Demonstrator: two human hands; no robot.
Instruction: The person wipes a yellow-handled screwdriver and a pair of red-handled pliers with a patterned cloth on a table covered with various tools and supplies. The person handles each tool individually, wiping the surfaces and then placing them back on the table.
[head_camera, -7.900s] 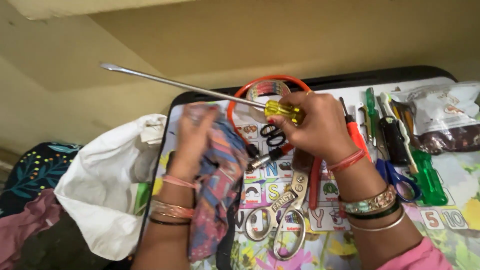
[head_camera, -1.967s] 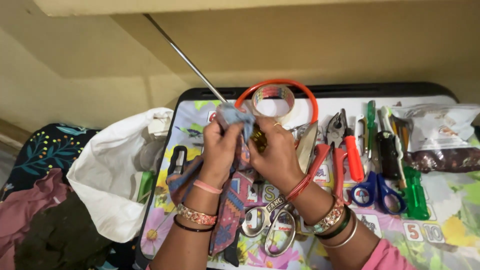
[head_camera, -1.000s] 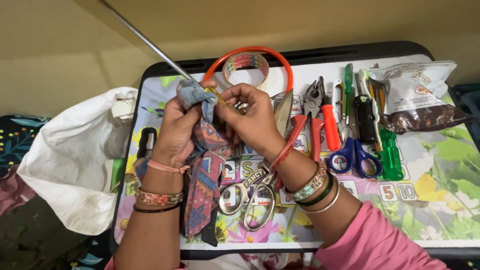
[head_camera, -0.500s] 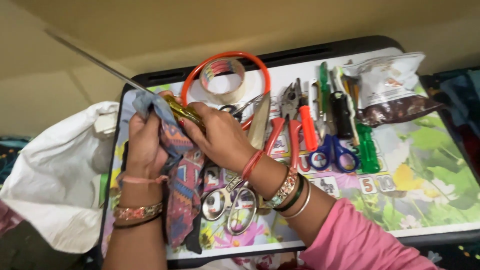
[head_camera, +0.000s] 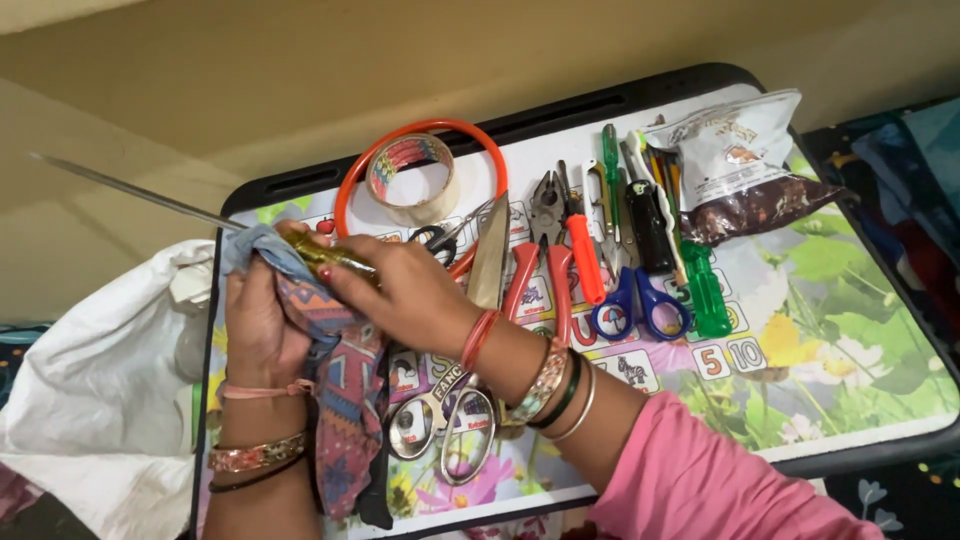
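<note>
The long screwdriver (head_camera: 200, 214) has swung down since a couple of seconds ago: its steel shaft then pointed up toward 11 o'clock, and now it lies nearly level, aimed at about 10 o'clock out past the worktop's (head_camera: 860, 400) left edge. The patterned cloth (head_camera: 335, 370) has slid along it to the junction of shaft and yellow handle, so the wiping looks to have moved from the shaft to the handle end. The left hand (head_camera: 255, 330) has its grip closed around the bunched top of the cloth, which wraps the shaft base, while the rest of the cloth hangs toward 6 o'clock over the worktop. The right hand (head_camera: 400, 300) has its grip closed on the yellow handle, fingers curled over it, just beside the left hand. Below the wrists at 6 o'clock lie large steel scissors (head_camera: 445, 425). At 12 o'clock sits a tape roll (head_camera: 412, 180) inside an orange ring (head_camera: 345, 190), and toward 2 o'clock red-handled pliers (head_camera: 540, 270) and blue scissors (head_camera: 640, 300). A white bag (head_camera: 90, 390) lies at 9 o'clock.
</note>
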